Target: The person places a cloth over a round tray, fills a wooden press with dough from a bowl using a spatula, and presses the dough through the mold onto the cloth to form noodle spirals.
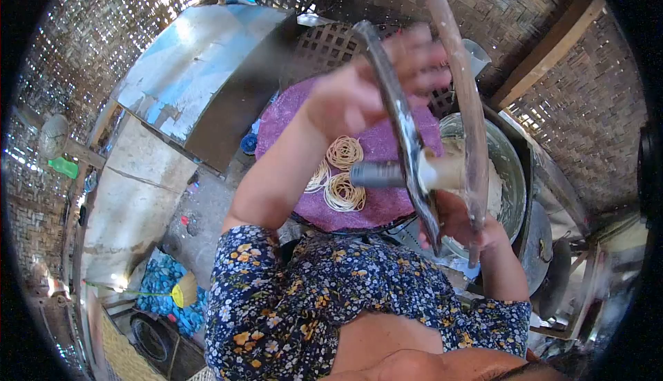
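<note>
Two long bars, one dark [397, 108] and one light [469, 118], slant side by side over a purple cloth [387, 212] and a pale-smeared basin [514, 174], with a tube [376, 174] crossing them near mid-length. On my head view, the right hand [452, 215] wraps round the light bar's lower end. The left hand [352, 94] is blurred, fingers spread wide by the upper ends; I cannot tell whether it touches. I judge the bars stiff and rather heavy, perhaps slippery where smeared, so I favour holding them near their ends, clear of the tube. Three thin-stranded coils [344, 198] lie on the cloth, looking soft, light and easily torn
</note>
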Action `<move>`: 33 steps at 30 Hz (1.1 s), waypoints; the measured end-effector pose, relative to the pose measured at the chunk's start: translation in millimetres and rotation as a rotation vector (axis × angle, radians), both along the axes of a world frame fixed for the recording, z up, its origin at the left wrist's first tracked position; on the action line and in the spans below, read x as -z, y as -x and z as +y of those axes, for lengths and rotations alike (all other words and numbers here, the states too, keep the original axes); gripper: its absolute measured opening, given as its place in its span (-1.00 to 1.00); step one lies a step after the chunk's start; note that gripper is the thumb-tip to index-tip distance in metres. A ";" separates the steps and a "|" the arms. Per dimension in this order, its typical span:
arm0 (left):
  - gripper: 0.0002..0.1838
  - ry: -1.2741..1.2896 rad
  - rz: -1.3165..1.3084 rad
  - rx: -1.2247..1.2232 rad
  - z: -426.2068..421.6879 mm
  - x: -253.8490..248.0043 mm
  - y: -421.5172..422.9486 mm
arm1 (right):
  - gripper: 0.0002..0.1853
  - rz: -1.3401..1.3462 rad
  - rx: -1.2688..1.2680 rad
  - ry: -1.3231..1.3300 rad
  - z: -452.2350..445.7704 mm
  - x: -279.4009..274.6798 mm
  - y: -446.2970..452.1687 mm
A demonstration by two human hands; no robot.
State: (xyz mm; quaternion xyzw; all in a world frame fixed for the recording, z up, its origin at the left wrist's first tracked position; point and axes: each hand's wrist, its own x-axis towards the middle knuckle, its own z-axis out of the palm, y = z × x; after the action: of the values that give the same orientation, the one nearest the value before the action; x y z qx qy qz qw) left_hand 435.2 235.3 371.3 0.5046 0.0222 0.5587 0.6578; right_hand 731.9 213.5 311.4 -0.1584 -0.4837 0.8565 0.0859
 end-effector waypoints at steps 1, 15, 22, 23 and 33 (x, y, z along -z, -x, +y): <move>0.16 -0.029 -0.166 0.075 1.3 -20.0 0.3 | 0.12 0.056 -0.027 0.137 -4.1 -2.7 2.8; -0.49 0.325 -0.560 0.049 70.1 85.8 1.2 | -0.12 -0.424 0.139 -0.053 23.7 -10.3 -11.1; -0.52 0.274 -0.621 0.023 49.4 80.7 -4.2 | -0.18 -0.512 0.111 -0.199 17.7 -36.4 -11.1; -0.51 0.252 -0.653 0.054 47.4 77.1 -5.5 | -0.19 -0.530 0.106 -0.228 19.9 -40.9 -16.3; -0.51 0.015 -0.521 0.027 20.2 32.9 9.6 | -0.18 -0.584 0.067 -0.518 4.9 -57.3 -9.2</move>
State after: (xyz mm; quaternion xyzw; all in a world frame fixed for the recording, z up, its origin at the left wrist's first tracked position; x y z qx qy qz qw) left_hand 425.7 255.5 338.3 0.3389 -0.1508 0.6608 0.6525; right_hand 741.2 218.4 368.7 -0.3842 -0.6825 0.6217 0.0098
